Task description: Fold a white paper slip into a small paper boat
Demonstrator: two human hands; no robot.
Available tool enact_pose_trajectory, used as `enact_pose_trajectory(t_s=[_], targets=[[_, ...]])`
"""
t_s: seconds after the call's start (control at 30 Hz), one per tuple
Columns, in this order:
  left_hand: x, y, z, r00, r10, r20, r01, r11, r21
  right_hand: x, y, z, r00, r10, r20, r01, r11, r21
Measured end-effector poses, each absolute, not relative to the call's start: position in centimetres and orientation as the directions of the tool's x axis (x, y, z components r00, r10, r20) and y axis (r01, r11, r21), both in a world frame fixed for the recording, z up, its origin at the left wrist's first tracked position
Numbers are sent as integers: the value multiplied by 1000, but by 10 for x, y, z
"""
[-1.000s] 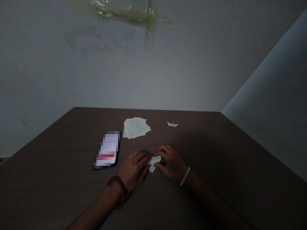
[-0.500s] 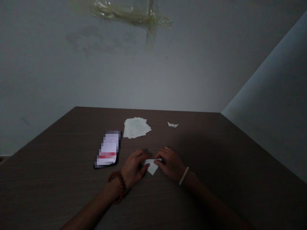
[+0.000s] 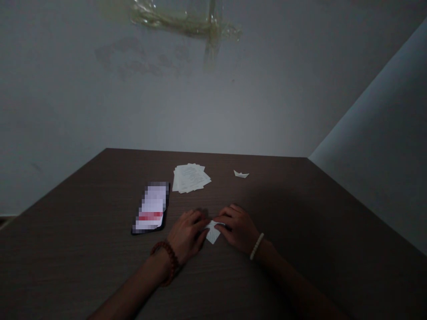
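A small piece of folded white paper (image 3: 213, 235) with faint printed lines lies on the table between my hands, one corner pointing toward me. My left hand (image 3: 188, 235), with a brown bead bracelet at the wrist, pinches its left side between thumb and fingers. On the right side, my right hand (image 3: 238, 227) grips the paper the same way; a pale bead bracelet circles that wrist. The fingers cover both side edges of the paper, so the folds there are partly hidden.
Beyond my hands lies a loose stack of printed paper sheets (image 3: 191, 178). A phone (image 3: 151, 206) with a lit, blurred screen is to the left. A small folded paper boat (image 3: 241, 174) sits farther back on the brown table (image 3: 106, 266), which meets the wall (image 3: 213, 115).
The paper's upper part has changed from a straight flat band to a peaked shape between my fingers. Both hands keep their grip nearly in place.
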State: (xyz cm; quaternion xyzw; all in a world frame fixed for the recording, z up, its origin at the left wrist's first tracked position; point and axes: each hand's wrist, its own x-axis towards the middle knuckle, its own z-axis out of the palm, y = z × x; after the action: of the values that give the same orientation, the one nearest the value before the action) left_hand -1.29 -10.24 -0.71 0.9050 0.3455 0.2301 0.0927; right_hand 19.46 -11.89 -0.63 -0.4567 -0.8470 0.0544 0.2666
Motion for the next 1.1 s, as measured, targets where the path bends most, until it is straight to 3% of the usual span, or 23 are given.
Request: enact_pose_trajectory(t_s=[0.2,0.53,0.83,1.1], targets=[[-13,-104,-5,633,698,336,616,-716,327,193,-120,-3,-421,822,383,735,557,-388],[-15,-99,-13,532,780,330,628,-625,463,192,-120,-5,-390,833,394,723,541,-430],[-15,-102,-9,608,684,404,632,-724,276,193,-120,-3,-426,811,401,717,573,-398],[-15,-102,-6,653,632,418,610,-766,205,193,-120,-5,-422,809,409,733,570,-371]])
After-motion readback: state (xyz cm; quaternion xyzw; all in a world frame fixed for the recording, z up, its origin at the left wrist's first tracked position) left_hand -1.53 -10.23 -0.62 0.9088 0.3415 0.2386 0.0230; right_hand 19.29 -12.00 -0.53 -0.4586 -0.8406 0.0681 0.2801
